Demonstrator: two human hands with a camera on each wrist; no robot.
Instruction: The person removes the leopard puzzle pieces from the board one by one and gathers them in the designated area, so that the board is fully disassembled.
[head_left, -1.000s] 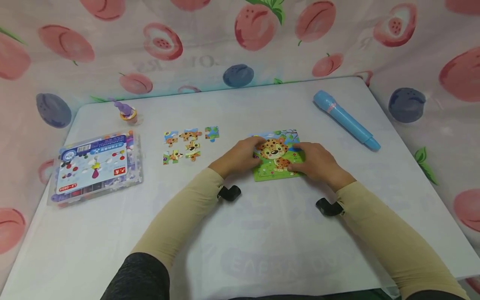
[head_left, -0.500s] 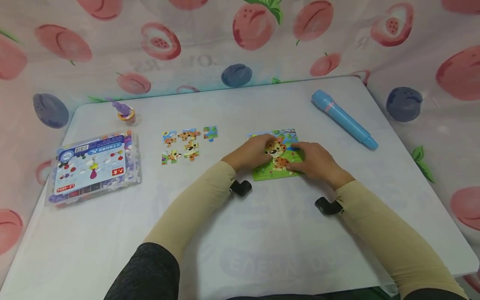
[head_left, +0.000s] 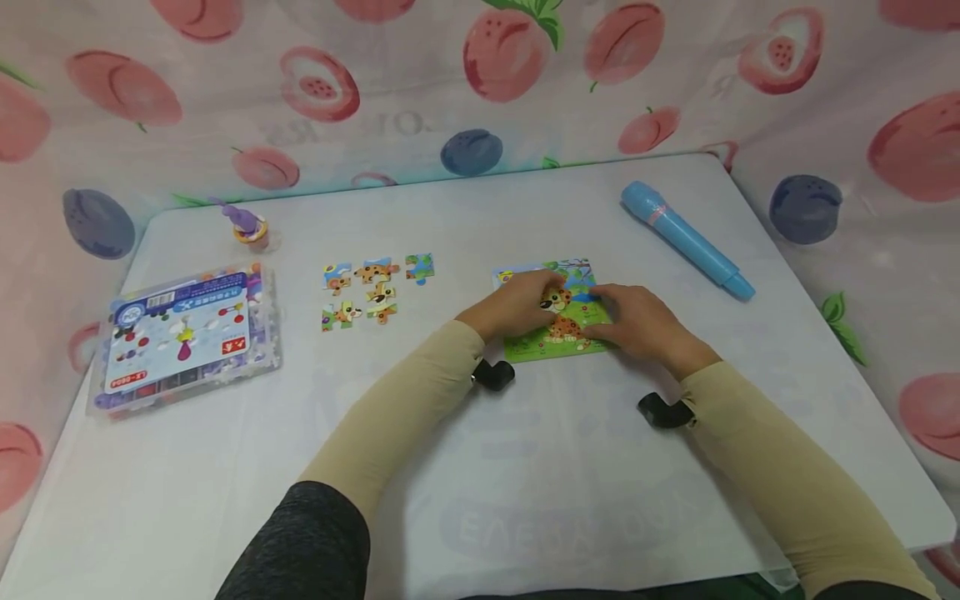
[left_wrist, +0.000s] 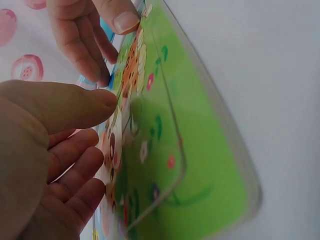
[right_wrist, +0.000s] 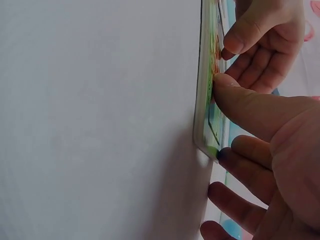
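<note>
A puzzle board [head_left: 534,342] — spotted cub [head_left: 564,330], green below, blue above — is positioned just right of frame centre. It is touched by the relaxed right hand [head_left: 647,323]; any pinch by the left hand [head_left: 516,307] cannot be determined.

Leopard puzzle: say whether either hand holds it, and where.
The right hand touches the leopard puzzle at its right side, the left hand near its middle; whether either grips it cannot be told.
</note>
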